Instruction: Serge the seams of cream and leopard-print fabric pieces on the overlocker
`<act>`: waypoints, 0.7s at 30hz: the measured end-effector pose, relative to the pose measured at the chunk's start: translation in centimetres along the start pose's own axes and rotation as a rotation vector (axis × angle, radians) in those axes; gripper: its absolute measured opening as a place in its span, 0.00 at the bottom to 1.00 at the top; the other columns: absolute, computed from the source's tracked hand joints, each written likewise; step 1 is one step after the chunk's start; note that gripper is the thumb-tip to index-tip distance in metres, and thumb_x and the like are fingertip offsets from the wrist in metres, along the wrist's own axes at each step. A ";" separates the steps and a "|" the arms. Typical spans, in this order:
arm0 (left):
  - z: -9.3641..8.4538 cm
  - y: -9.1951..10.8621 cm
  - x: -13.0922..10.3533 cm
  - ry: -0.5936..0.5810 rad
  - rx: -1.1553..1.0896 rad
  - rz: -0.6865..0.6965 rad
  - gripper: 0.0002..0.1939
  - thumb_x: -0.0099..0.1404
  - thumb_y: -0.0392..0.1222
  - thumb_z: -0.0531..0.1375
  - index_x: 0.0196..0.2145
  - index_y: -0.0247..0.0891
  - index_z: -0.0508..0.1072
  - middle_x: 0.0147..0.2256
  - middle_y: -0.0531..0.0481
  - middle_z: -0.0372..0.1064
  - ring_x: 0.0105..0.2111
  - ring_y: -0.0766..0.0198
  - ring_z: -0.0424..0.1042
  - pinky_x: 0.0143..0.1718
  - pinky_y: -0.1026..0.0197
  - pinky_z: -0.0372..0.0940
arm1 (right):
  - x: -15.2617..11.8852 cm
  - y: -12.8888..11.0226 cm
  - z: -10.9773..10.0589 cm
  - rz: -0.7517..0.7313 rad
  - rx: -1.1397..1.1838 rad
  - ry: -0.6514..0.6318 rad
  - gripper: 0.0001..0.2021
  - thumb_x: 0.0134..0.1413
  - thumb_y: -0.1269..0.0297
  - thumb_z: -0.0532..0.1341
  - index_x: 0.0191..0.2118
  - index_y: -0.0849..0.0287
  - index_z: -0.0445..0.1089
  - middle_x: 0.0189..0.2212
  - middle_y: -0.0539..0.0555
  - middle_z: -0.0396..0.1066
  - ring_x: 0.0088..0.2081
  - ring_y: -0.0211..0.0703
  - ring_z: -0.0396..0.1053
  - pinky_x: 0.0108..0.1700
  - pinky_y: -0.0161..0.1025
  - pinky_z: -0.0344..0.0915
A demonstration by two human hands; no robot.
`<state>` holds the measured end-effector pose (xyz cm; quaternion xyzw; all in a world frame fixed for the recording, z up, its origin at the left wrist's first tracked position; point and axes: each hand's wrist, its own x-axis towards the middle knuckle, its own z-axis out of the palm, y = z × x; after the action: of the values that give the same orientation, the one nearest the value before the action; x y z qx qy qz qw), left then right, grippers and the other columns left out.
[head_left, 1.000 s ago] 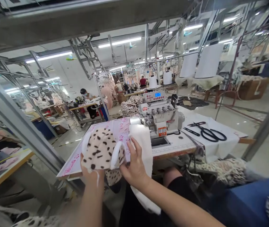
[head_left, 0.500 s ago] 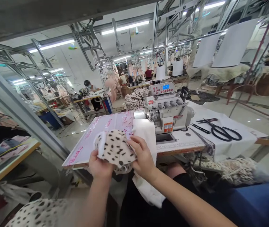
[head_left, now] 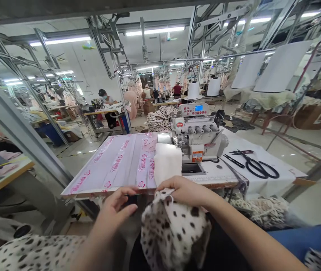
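Note:
My right hand (head_left: 187,191) is closed over the top of a cream fabric piece with black spots (head_left: 174,233), which hangs down over my lap in front of the table edge. To its left, my left hand (head_left: 118,207) is off the cloth, thumb and fingers apart, with nothing in it. A strip of white fabric (head_left: 167,162) lies on the table just beyond my right hand, running up to the overlock sewing machine (head_left: 196,137). More spotted fabric (head_left: 33,252) lies at the lower left.
Black scissors (head_left: 258,165) and thread snips (head_left: 234,161) rest on white cloth right of the machine. The tabletop (head_left: 106,158) has a printed plastic cover. Behind the machine is a spotted fabric pile (head_left: 162,118). Another person (head_left: 106,98) sits at a far table. White thread cones (head_left: 283,67) stand at right.
The spotted fabric has come down from above the table edge to my lap. My left hand has let go of it and opened; my right hand still grips it.

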<state>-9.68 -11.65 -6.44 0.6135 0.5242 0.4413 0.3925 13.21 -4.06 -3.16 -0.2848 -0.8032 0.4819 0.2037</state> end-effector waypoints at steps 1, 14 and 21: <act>0.9 -0.4 -0.2 -0.003 -0.031 0.019 0.18 0.50 0.46 0.63 0.38 0.38 0.69 0.44 0.44 0.66 0.47 0.55 0.63 0.46 0.60 0.58 | 0.0 0.0 0.0 0.066 0.023 -0.099 0.08 0.45 0.68 0.57 0.30 0.59 0.74 0.24 0.47 0.69 0.27 0.37 0.63 0.31 0.32 0.59; 4.3 -5.8 -1.3 -0.623 -0.418 -0.214 0.21 0.53 0.48 0.62 0.41 0.33 0.70 0.38 0.46 0.68 0.41 0.58 0.65 0.44 0.60 0.59 | -1.3 3.4 -3.0 0.252 0.332 -0.279 0.17 0.40 0.54 0.65 0.29 0.65 0.75 0.22 0.48 0.69 0.25 0.35 0.63 0.34 0.33 0.61; 2.0 -9.7 -2.7 -0.684 -0.230 -0.370 0.22 0.46 0.57 0.63 0.29 0.34 0.74 0.26 0.52 0.70 0.29 0.63 0.67 0.35 0.64 0.62 | -2.2 4.3 -5.1 0.180 0.483 -0.168 0.11 0.39 0.63 0.67 0.29 0.66 0.76 0.25 0.51 0.73 0.29 0.37 0.68 0.38 0.33 0.63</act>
<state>-10.84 -12.95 -16.58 0.5723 0.4119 0.1894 0.6833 19.07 -0.58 -4.82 -0.2571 -0.6506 0.6976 0.1548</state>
